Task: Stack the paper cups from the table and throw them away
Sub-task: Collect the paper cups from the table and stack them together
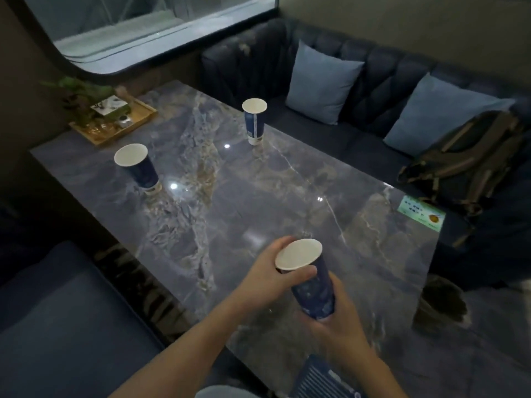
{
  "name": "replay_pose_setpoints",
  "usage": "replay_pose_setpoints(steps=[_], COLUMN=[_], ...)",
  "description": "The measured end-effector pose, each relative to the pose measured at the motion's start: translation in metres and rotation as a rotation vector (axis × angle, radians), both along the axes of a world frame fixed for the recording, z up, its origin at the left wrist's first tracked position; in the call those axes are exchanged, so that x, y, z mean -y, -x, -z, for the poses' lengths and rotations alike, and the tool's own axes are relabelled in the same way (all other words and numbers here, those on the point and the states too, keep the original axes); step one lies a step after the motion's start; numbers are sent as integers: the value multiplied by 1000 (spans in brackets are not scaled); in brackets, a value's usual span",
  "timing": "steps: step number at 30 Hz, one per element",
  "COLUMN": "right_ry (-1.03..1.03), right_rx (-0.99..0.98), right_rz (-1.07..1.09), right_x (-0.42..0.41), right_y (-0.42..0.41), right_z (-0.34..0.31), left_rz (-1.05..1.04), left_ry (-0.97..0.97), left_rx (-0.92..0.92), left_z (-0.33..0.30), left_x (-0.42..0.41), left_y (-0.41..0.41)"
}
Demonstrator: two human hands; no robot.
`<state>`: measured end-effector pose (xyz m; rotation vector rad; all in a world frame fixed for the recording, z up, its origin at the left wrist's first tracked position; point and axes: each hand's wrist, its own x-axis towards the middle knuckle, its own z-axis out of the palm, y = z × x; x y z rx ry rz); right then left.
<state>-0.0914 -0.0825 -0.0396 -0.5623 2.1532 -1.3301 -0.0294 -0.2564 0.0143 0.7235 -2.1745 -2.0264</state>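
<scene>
A dark blue paper cup (311, 285) with a white inside is held over the near part of the marble table (230, 202), tilted toward me. My left hand (270, 275) grips it near the rim, and my right hand (336, 320) wraps its lower half. A second blue cup (140, 168) stands at the table's left side. A third cup (254, 122), blue with a white base, stands upright at the far edge near the sofa.
A wooden tray (115, 122) with a plant and small items sits at the far left corner. A green card (421, 212) lies at the table's right edge. A sofa with two cushions and a backpack (465, 162) is behind. A bin (441, 303) stands on the floor at right.
</scene>
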Motion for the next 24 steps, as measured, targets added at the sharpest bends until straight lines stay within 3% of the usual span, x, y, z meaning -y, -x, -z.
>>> replay_pose_setpoints(steps=[7,10,13,24], right_ry=[-23,-92,34,-123], right_rx=[55,-30,172,-12], right_rz=[39,13,67,-82], right_x=[118,160,196,268], right_y=[-19,-25,-24,-16], right_z=[1,-1,4,-5], left_rz=[77,66,63,-8], left_ry=[18,-14,-45,-123], left_rx=[10,10,14,4], left_z=[20,17,17,23], left_x=[128,168,202,273], left_y=[2,-4,-7,-5])
